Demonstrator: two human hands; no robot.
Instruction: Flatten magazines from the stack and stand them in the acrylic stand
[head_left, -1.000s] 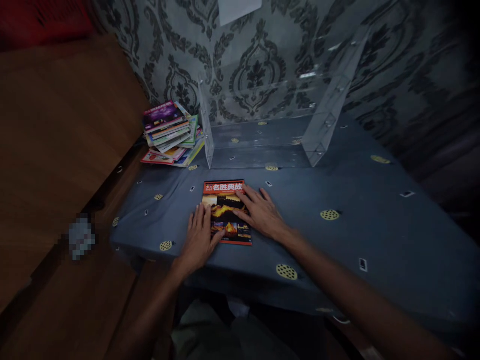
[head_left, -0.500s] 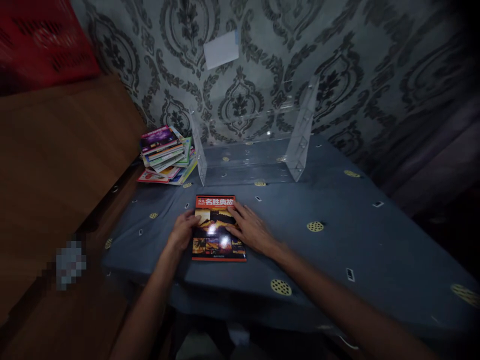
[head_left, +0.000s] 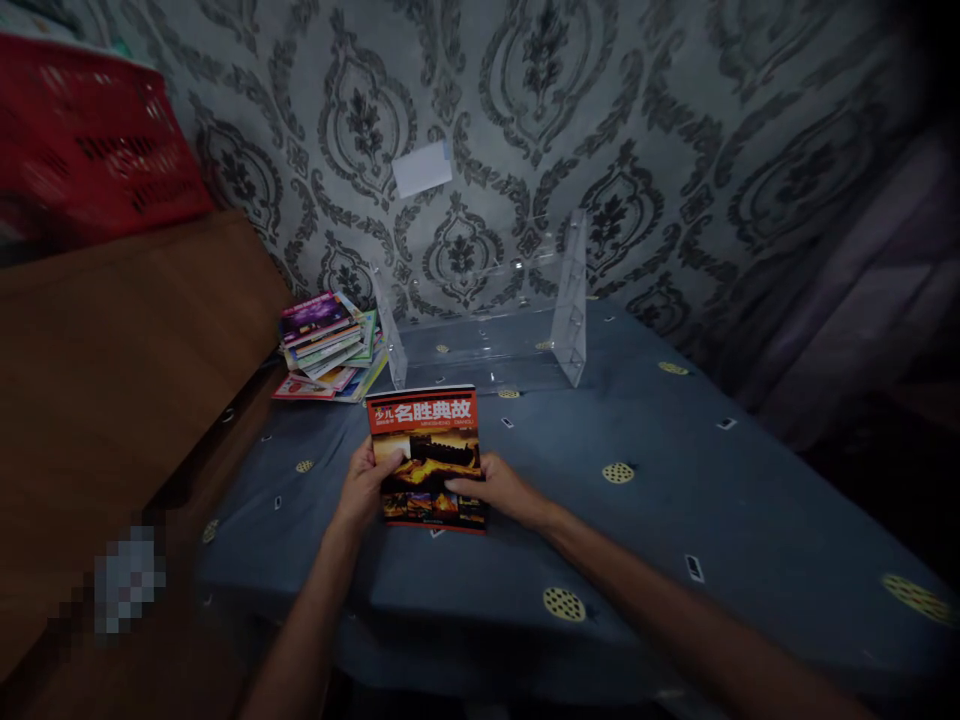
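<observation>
A book (head_left: pixel 431 445) with a red band, white Chinese characters and a sunset photo on its cover is tilted up toward me above the table. My left hand (head_left: pixel 367 482) grips its left edge, thumb on the front cover and fingers behind. On the opposite edge, my right hand (head_left: pixel 499 490) holds it the same way, with its fingers hidden behind the book. Just beyond the book stands a clear plastic rack (head_left: pixel 568 320) with side panels and transparent shelves. Left of the rack lies an uneven stack of books (head_left: pixel 322 345), a purple cover on top.
A dark blue cloth with pineapple prints covers the table (head_left: pixel 667 490). Patterned wallpaper rises behind, with a white card (head_left: pixel 422 168) on it. At the left is a wooden cabinet (head_left: pixel 127 370) bearing a red basket (head_left: pixel 97 150). A pale curtain (head_left: pixel 870 310) hangs at the right.
The book has been lifted off the table and tilted upright. My right hand has moved from lying on the cover to gripping the right edge. The camera view has tipped upward.
</observation>
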